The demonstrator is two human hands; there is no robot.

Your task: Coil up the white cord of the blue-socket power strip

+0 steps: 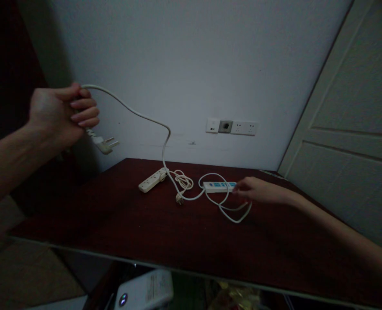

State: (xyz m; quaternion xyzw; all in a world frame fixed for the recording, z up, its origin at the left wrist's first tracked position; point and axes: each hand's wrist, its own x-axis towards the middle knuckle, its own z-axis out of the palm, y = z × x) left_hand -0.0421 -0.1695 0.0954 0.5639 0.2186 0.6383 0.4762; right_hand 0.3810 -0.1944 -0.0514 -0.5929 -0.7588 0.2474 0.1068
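My left hand (63,114) is raised at the upper left, closed around a white cord (139,114) just behind its plug (105,145), whose prongs point right. The cord runs down to a cream power strip (152,180) lying on the dark red table (145,232). My right hand (253,189) reaches across the table and touches the right end of a white power strip with blue sockets (218,185). That strip's own cord (229,211) loops on the table, its plug (178,199) lying near the middle.
White wall sockets (232,127) sit on the wall behind the table. A pale door (349,137) stands at the right. Below the table's front edge lies a white device (145,289) with a small light. Dark furniture fills the far left.
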